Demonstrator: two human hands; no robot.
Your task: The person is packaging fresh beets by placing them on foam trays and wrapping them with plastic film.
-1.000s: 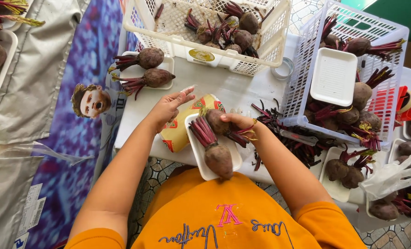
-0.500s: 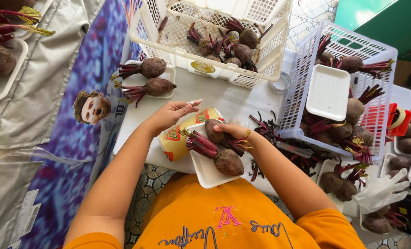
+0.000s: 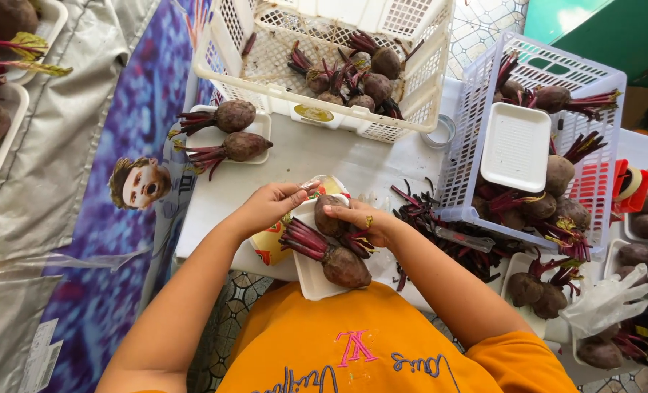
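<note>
White foam tray overhangs near table edge, baskets far. My right hand fingers curled, gripping beet on tray; left hand pinching tray's far rim.

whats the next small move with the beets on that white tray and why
Probably settle the upper beet down beside the lower beet. The right hand is on the upper beet at the far end of the white tray, and the left hand is at the tray's far edge, by the plastic wrap.
</note>
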